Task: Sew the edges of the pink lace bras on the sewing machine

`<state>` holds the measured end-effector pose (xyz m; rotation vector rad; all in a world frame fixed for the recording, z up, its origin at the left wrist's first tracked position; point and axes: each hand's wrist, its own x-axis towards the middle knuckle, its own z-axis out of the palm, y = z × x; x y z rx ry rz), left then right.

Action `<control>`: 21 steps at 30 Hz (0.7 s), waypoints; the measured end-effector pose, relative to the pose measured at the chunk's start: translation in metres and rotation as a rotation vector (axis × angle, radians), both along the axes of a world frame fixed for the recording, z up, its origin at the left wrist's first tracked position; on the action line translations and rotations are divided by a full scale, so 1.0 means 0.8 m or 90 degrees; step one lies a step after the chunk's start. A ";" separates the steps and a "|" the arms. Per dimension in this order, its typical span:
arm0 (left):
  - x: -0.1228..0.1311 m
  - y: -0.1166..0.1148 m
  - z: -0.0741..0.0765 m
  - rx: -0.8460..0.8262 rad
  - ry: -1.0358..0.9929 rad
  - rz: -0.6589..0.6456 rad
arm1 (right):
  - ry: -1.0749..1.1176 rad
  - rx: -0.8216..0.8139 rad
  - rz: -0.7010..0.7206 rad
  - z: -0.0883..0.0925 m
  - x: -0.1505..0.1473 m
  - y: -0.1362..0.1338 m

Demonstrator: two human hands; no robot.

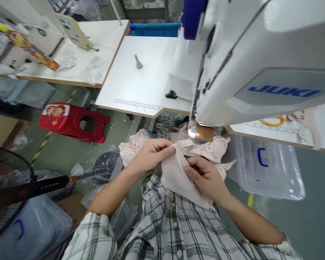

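Note:
A pale pink bra (182, 177) with lace parts is stretched between my two hands, in front of my checked shirt. My left hand (155, 153) pinches its upper edge near the strap (184, 143). Lower and to the right, my right hand (207, 177) grips the side edge between thumb and fingers. Lace portions (135, 142) spread out behind my left hand and under the machine. Just beyond my hands stands the head of a white sewing machine (260, 57), its needle area close above the fabric. Some of the garment is hidden behind my hands.
A white worktable (148, 83) carries a grey tool (138, 62) and a black clip (171, 94). Yellow-handled scissors (273, 121) lie on the right tabletop. A red stool (74, 122) is on the left, a fan (8, 195) lower left, and a clear plastic box (271, 169) at right.

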<state>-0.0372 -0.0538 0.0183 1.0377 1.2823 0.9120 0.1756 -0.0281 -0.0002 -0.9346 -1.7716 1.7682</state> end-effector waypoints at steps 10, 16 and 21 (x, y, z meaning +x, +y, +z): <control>-0.037 -0.015 0.013 0.006 0.213 -0.003 | 0.174 -0.323 -0.021 -0.064 -0.094 0.036; -0.011 0.008 -0.053 0.084 0.539 0.093 | 0.157 -0.274 -0.308 -0.099 -0.064 0.035; 0.033 0.017 -0.096 -0.077 0.078 0.106 | -0.032 0.086 -0.238 -0.114 -0.036 0.024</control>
